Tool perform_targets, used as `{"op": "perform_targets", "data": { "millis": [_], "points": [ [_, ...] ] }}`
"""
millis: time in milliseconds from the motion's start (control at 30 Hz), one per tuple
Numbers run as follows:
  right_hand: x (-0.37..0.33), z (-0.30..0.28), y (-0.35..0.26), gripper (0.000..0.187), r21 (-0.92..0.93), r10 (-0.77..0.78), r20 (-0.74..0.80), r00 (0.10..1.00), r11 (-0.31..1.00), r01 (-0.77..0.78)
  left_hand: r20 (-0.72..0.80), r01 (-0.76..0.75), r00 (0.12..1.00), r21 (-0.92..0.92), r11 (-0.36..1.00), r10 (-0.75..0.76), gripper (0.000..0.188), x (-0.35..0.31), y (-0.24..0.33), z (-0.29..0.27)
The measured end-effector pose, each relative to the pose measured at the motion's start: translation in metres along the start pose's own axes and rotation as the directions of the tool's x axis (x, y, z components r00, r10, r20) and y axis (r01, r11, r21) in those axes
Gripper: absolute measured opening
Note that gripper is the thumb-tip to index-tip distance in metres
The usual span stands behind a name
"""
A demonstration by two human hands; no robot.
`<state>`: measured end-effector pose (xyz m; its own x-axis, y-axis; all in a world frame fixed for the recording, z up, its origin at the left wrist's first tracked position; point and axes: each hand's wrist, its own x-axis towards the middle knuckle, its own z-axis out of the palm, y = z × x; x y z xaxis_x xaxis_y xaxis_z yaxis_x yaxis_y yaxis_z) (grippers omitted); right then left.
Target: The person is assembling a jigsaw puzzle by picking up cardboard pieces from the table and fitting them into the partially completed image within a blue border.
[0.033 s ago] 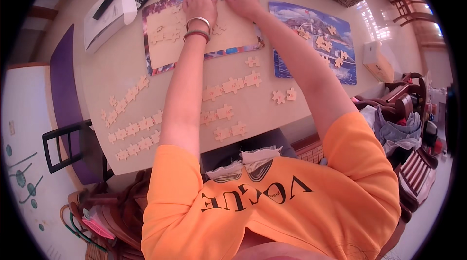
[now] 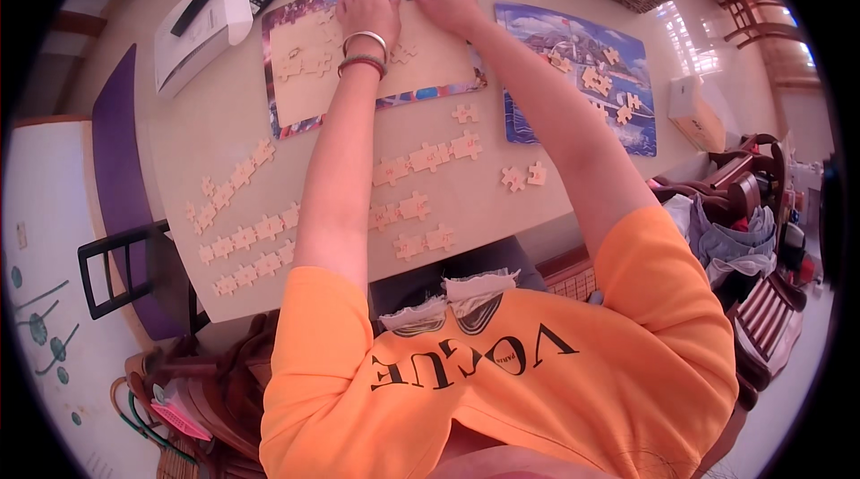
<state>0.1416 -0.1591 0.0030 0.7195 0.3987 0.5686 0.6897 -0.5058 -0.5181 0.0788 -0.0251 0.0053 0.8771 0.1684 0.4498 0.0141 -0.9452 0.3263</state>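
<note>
Tray: puzzle tray point(image 2: 309, 103) at my 11 o'clock on the table point(image 2: 511, 219); hours below run from its centre.
Left hand point(image 2: 365, 12): 12, palm down, fingers over the far edge; can't tell if anything is pinned.
Right hand point(image 2: 443, 0): 1, fingers curled; can't tell what they pinch.
Inside: plain-faced pieces point(image 2: 305, 64) toward 9; much bare.
Left over: rows of pieces point(image 2: 428, 157), 5 to 7; loose pieces point(image 2: 596, 81) on blue board point(image 2: 528, 124), 3.
Progress: early, I judge.

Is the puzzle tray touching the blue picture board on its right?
Apart: the head view shows a strip of tabletop between the puzzle tray, at its lower right corner, and the blue board.
</note>
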Motion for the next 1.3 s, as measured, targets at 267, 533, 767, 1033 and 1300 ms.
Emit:
{"op": "perform_targets", "data": {
  "millis": [267,533,767,1033,1300],
  "points": [
    [-0.005,-0.003,-0.017,0.009,-0.167,-0.183,0.010,0.983,0.969,0.182,-0.110,-0.057,0.993,-0.065,0.996,0.050,0.012,0.001,-0.006,0.000],
    [-0.010,0.001,-0.013,0.016,-0.248,-0.139,0.035,0.990,0.958,0.143,-0.182,-0.200,0.967,-0.103,0.974,0.179,0.008,0.002,-0.006,0.002],
    [-0.011,-0.007,-0.014,0.019,-0.344,-0.189,0.227,0.955,0.902,0.260,-0.071,-0.264,0.961,0.045,0.963,0.267,0.011,-0.004,0.000,-0.008],
    [-0.016,-0.009,-0.016,0.023,0.022,0.080,0.059,0.995,0.996,-0.081,-0.123,-0.316,0.936,0.111,0.942,0.329,0.017,-0.010,-0.001,-0.008],
    [-0.014,-0.006,0.001,0.026,-0.017,-0.026,0.049,0.998,0.999,0.027,-0.049,-0.294,0.954,0.060,0.954,0.297,0.020,-0.009,0.003,-0.005]
  ]
}}
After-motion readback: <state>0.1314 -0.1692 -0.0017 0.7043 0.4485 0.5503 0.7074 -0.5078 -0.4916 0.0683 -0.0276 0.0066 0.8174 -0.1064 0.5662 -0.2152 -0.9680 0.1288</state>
